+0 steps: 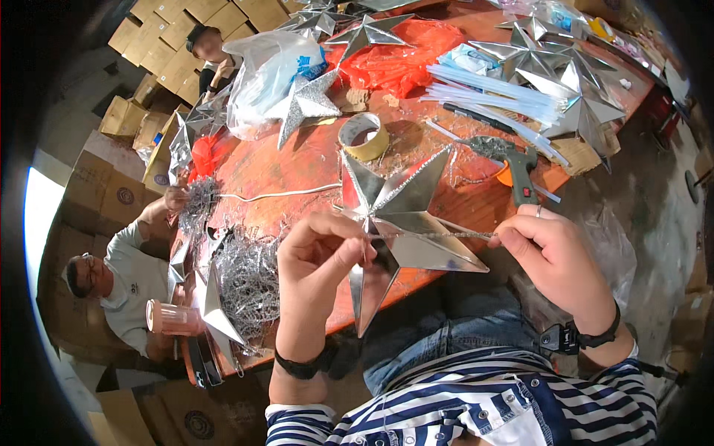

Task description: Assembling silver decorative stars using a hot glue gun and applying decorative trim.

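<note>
A shiny silver five-pointed star (428, 249) lies at the near edge of the red table, two of its points jutting past the edge toward me. Thin sparkling trim edges its upper ridges. Over its right arm runs a strand of the same bead trim (465, 234), stretched straight. My right hand (554, 249) pinches the strand's outer end just off the right tip. Near the star's centre, my left hand (316, 256) is closed, thumb against fingers, at the strand's inner end; the fingers partly hide what they pinch. A dark green glue gun (523, 175) lies beyond my right hand.
Clear glue sticks (494, 97) lie at the back right beside more silver stars (576, 104). A tape roll (364, 136) sits behind my star. Tangled silver trim (249, 286) heaps at left, near a pink cup (175, 318). Two other people (123, 279) are across the table.
</note>
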The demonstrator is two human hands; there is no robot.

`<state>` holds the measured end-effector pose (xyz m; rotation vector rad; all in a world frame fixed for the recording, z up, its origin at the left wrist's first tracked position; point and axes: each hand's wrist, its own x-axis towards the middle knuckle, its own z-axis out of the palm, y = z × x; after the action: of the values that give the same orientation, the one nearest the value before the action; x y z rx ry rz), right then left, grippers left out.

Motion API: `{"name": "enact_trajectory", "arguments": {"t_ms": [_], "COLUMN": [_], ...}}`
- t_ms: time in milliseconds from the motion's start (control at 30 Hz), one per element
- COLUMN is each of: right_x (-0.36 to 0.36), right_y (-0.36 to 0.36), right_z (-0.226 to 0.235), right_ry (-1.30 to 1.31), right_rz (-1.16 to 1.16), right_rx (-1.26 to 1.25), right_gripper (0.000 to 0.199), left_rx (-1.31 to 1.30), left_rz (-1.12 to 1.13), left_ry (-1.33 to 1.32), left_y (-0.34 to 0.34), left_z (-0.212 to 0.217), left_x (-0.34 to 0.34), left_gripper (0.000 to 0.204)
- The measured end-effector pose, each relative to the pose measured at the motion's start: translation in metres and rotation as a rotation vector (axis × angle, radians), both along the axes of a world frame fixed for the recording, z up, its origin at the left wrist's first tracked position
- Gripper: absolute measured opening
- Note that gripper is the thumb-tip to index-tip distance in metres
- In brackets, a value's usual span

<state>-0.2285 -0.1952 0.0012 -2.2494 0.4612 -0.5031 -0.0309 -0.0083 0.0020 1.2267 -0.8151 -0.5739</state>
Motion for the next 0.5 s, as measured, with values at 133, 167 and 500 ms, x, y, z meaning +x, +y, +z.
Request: {"name": "enact_trajectory", "arguments": {"t_ms": [133,167,500], "right_x": [0.002,0.001,-0.001], "right_y": [-0.004,-0.005,0.002], "right_z": [-0.010,-0.009,0.008], "right_ry": [-0.025,-0.066,-0.183], "right_rz": [-0.028,-0.017,0.116], "right_rx": [-0.022,-0.040,0.130], "right_gripper": [0.017,0.017,0.012], "left_rx": [-0.074,-0.128,0.134], "left_rz": [-0.170,-0.249,0.015], "left_ry": [0.054,0.070,-0.334], "left_y": [0.006,0.007,0.002], "left_z": [-0.001,-0.001,0.021], "left_x": [-0.001,0.003,-0.015], "left_gripper": [0.008,0.009,0.039]}}
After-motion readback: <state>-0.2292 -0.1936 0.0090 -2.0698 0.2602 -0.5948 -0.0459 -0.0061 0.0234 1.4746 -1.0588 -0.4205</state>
